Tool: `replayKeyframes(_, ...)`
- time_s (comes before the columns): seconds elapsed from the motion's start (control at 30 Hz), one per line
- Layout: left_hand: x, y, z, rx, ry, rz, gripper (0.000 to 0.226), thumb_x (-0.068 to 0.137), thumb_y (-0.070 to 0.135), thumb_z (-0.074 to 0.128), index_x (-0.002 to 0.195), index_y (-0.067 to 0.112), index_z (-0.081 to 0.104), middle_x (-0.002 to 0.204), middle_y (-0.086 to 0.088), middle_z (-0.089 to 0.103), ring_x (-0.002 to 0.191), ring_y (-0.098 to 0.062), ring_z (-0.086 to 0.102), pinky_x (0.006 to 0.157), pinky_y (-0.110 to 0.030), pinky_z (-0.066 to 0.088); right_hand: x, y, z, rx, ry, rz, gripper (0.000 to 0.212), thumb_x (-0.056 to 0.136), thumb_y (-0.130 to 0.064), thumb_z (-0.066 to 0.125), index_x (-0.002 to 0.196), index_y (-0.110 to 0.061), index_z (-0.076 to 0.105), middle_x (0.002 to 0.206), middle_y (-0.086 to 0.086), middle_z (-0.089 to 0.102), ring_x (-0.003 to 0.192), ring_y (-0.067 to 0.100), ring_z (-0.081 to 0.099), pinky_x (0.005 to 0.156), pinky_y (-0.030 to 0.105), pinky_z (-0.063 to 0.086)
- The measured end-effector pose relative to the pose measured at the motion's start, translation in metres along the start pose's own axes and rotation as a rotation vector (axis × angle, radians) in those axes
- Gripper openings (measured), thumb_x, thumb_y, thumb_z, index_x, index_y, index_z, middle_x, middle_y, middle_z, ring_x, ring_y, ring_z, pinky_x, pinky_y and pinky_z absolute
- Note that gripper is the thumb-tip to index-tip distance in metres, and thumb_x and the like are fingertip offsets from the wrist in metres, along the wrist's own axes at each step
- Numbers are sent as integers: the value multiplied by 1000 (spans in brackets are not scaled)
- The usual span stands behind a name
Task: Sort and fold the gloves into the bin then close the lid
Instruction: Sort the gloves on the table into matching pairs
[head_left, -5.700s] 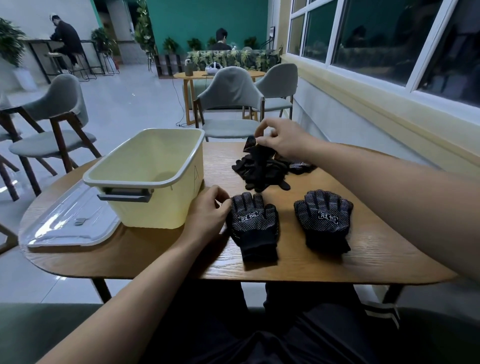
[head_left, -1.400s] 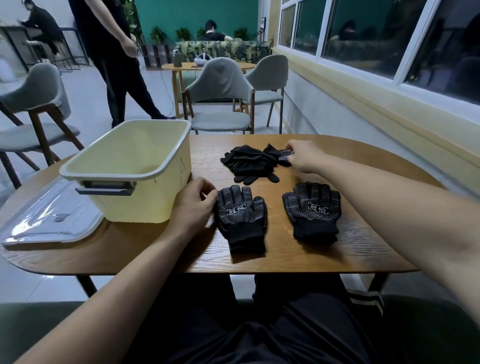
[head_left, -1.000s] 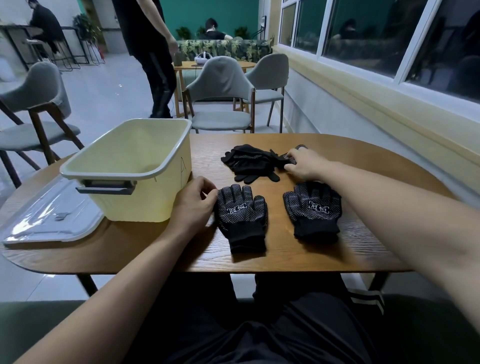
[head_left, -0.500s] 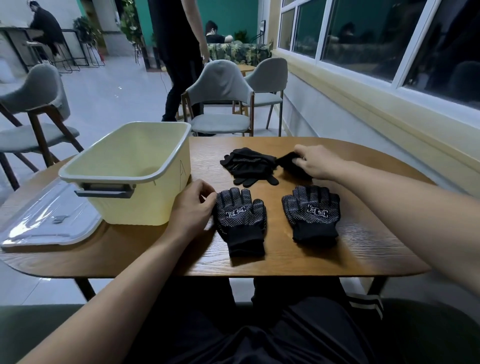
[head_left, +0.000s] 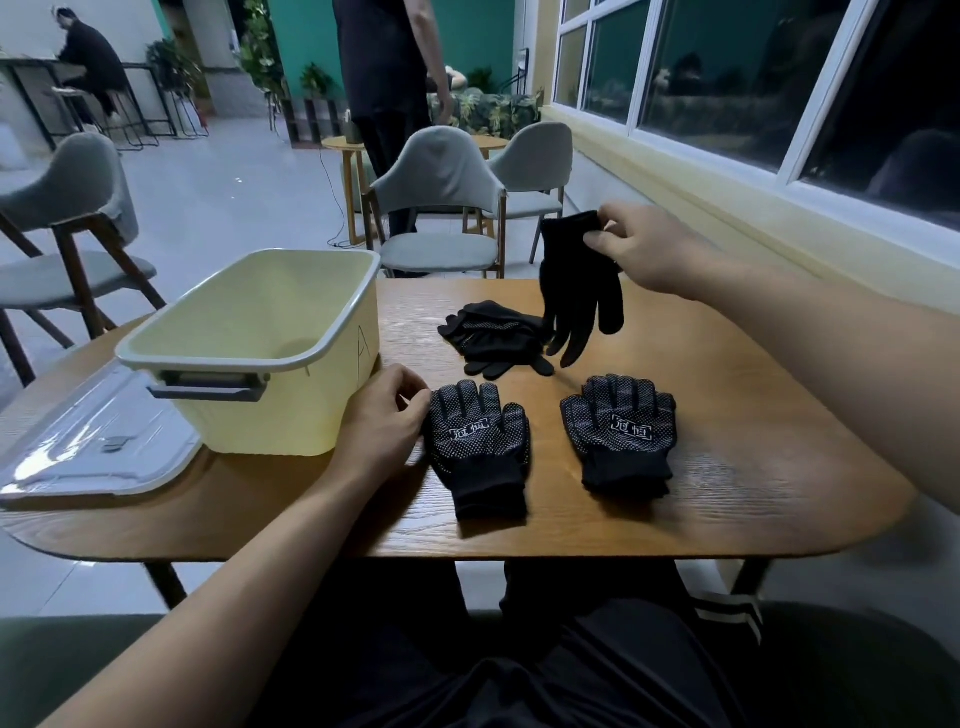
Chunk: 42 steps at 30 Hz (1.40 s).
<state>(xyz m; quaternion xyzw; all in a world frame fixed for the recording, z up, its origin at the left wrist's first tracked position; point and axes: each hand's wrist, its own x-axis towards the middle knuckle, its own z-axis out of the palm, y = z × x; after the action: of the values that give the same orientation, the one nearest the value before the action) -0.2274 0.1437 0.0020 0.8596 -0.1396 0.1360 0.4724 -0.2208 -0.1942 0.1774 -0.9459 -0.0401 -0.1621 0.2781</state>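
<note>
Matt knit gloves (head_left: 477, 447) with rubbery dots; grained wooden table (head_left: 727, 441); smooth plastic bin (head_left: 270, 415).

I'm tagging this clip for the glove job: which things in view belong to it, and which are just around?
Job: hanging glove pinched by right hand; glove pile; left dotted glove by left hand; right dotted glove; yellow bin; clear lid.
Just around: grey chairs; standing person; seated person; plants.

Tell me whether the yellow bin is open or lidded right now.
Open. The yellow bin has no lid on it; the clear lid lies flat beside it, and the bin's inside is exposed.
</note>
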Motion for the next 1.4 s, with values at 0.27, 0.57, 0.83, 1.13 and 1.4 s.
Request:
replayKeyframes(0.27,0,2,-1,-12,2,-11,12,97,23,70,86,25,66,82,7,69,75,-9,61,68,-24,47,-3,-39,19,223,-102,-83,7,110,-25,54,106,-20,58,106,8,75,88,19,65,78,34,49)
replayKeyframes(0.57,-2,7,-5,-36,7,-33,9,97,21,69,88,24,67,84,5,70,76,-9,62,63,-12,43,7,-63,65,396,-175,-52,6,110,-19,55,106,-20,59,107,12,77,82,18,67,71,28,52)
replayKeyframes(0.83,-3,7,-6,-49,38,-73,11,99,21,65,90,25,67,87,7,71,80,-5,65,72,-19,50,-18,-76,93,544,-336,-86,10,112,-11,48,113,-18,57,96,6,70,74,24,61,63,39,53)
replayKeyframes(1.13,-5,11,-9,-113,62,-159,16,104,27,53,90,28,60,88,4,70,84,-24,70,80,-49,58,-65,-43,110,441,-538,-124,18,109,0,48,118,-14,55,99,-1,66,89,4,54,86,20,43)
replayKeyframes(1.4,-4,12,-8,-108,50,-141,16,104,28,56,89,26,60,87,2,69,87,-23,67,84,-49,58,-110,-33,104,294,-610,-238,32,107,-11,58,106,-43,64,128,-6,72,131,13,62,115,47,48)
